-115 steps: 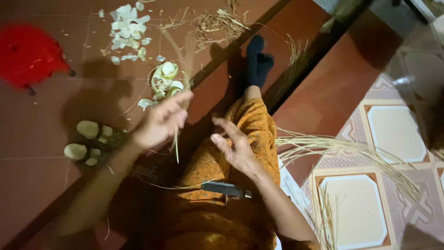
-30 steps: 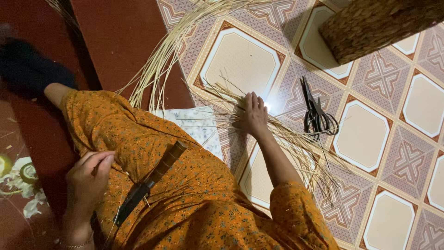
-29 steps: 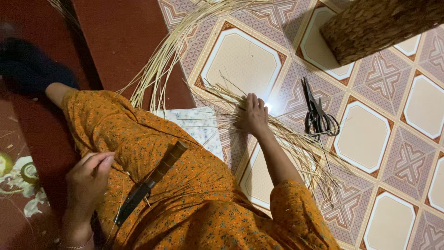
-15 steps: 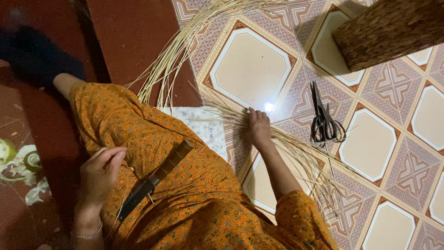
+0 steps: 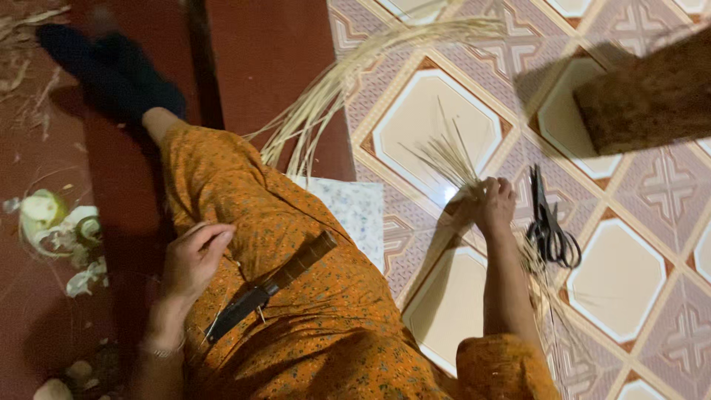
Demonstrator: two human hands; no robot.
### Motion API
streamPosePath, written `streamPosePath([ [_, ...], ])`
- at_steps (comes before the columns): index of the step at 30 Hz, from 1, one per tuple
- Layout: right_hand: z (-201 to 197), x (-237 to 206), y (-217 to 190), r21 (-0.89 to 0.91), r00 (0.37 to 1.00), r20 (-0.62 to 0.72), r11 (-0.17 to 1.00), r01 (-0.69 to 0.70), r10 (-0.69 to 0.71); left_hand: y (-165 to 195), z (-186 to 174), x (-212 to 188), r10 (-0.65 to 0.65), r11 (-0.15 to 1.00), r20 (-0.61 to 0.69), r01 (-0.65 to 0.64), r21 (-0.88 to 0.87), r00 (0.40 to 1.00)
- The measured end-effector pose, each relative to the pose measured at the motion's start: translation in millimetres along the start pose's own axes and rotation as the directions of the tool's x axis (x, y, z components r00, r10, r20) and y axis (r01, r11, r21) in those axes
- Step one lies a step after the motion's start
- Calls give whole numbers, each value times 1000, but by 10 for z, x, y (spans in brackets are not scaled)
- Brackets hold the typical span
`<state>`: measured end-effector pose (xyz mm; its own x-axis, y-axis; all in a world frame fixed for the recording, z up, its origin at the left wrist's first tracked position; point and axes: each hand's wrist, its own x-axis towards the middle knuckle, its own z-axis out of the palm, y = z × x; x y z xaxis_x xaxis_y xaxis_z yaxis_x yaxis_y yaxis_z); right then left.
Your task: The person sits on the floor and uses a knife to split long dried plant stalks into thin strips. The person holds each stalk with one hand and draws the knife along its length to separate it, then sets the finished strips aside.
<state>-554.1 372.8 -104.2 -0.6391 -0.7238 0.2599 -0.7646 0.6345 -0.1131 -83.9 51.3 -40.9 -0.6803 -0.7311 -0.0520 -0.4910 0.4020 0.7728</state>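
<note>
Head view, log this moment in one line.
right hand: gripping straw bundle | left hand: on lap, near knife | scissors: on floor

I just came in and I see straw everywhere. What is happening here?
A person in an orange dress sits on the floor. Their right hand grips a bunch of straw above the patterned tiles, close to black scissors. Their left hand rests on their lap beside a knife lying there.

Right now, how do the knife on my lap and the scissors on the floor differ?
The knife lies on the orange cloth over the lap, by the left hand; the scissors lie on the tiled floor beside the right hand. The knife is one straight piece with a brown handle; the scissors have looped handles. Neither is held.
</note>
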Motion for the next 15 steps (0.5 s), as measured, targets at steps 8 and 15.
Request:
streamPosePath([
  [8, -470, 271, -1532, 457, 947, -227, 834, 309, -227, 419, 47, 850, 184, 983, -26, -184, -7, 983],
  [15, -910, -72, -3140, 782, 699, -197, 320, 535, -687, 357, 505, 1742, 37, 992, 57, -43, 117, 998],
])
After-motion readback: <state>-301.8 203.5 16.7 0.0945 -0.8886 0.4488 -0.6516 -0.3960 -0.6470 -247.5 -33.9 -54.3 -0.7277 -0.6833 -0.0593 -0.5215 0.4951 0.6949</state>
